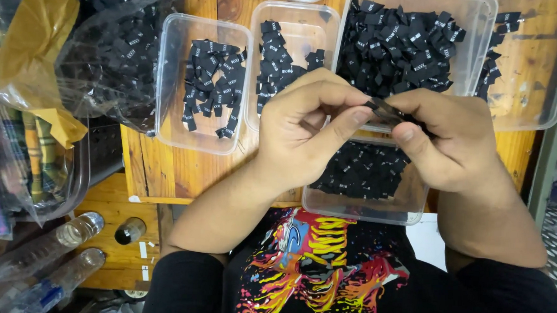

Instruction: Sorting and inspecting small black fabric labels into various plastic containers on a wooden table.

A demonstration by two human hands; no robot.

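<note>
Black label strip (387,111) | pinched between left hand (305,123) and right hand (454,142) fingers

Small black woven fabric labels (393,46) heaped in clear rectangular plastic tubs (169,76) across the wooden table (165,170). Thin stack of such labels (387,111) pinched between fingers of both hands. More inside clear plastic bag (117,55), far left.
</note>
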